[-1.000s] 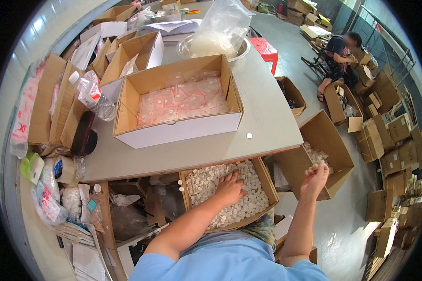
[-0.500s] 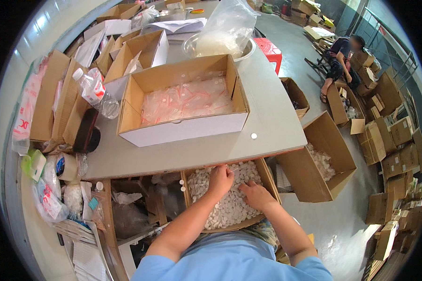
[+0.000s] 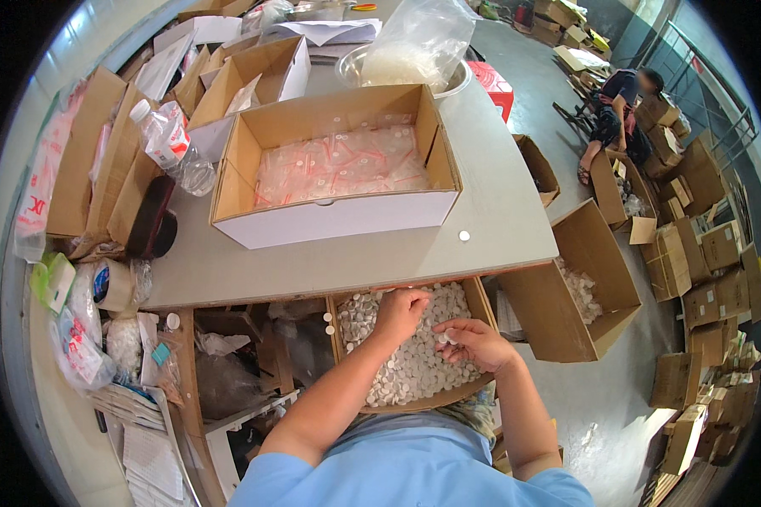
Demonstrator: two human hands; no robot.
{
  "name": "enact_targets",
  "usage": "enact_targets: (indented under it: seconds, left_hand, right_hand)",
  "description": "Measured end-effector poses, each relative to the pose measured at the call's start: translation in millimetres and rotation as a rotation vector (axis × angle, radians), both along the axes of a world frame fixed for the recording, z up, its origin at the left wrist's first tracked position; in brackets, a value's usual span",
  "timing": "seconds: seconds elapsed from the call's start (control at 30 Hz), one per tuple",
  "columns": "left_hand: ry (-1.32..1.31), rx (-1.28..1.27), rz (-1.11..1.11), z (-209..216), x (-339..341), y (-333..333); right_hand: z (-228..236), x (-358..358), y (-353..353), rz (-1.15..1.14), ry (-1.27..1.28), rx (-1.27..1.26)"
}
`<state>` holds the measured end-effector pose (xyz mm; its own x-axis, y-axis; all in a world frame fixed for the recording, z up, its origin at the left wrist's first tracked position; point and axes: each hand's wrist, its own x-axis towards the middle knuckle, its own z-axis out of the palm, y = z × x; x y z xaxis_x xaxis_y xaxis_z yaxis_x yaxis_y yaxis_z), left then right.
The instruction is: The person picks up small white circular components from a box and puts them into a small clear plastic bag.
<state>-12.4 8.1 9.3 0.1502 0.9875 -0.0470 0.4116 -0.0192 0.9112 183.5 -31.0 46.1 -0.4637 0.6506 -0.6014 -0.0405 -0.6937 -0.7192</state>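
A white disc [image 3: 445, 338] is pinched in the fingers of the right hand [image 3: 475, 344], over a carton [image 3: 483, 301] of discs [image 3: 414, 380]. The left hand [image 3: 402, 313] is curled nearby; whether its fingers grasp anything, I cannot tell. Beyond, a box [image 3: 338, 226] sits on the surface [image 3: 507, 228].

At the upper left, a clear plastic bottle [image 3: 177, 139] with a red-and-white label, tilted beside open cartons [image 3: 84, 152]; below, at the left, a tan roll [image 3: 125, 288] near a green packet [image 3: 47, 279]. At the lower left, loose papers [image 3: 152, 460]. At the top, right of centre, a red stool [image 3: 492, 83]. At the upper right, a seated person [image 3: 619, 89] near a metal railing [image 3: 708, 84]; down the right edge, piled cardboard boxes [image 3: 719, 249].
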Motion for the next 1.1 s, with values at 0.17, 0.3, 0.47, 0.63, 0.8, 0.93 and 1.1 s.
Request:
enact_targets:
  seconds: [0.17,0.3,0.47,0.63,0.8,0.93,1.1]
  left_hand:
    - [-0.064,0.032,0.001,0.9,2.1,-0.5]
    - [-0.011,0.043,-0.007,9.8,4.0,-0.6]
    - [-0.025,-0.013,-0.003,10.5,2.0,0.8]
    - [-0.068,0.199,-0.014,-9.5,5.1,1.7]
    - [-0.136,0.108,-0.020,-1.3,7.8,1.3]
    - [-0.030,-0.080,-0.071,19.2,4.5,0.1]
    - [-0.173,-0.069,-0.049,6.1,2.8,1.6]
  right_hand:
    - [-4.5,9.9,6.2,-0.047,0.403,-0.118]
    - [-0.9,11.0,2.6,-0.060,0.346,-0.056]
    - [0.8,9.8,1.3,-0.057,0.316,-0.034]
    - [2.6,7.8,1.9,-0.049,0.288,-0.007]
    - [-6.1,8.4,0.4,0.010,0.159,0.033]
    - [-8.9,1.7,-2.5,0.029,-0.058,0.160]
    - [-11.1,-6.6,-4.4,-0.066,-0.221,0.408]
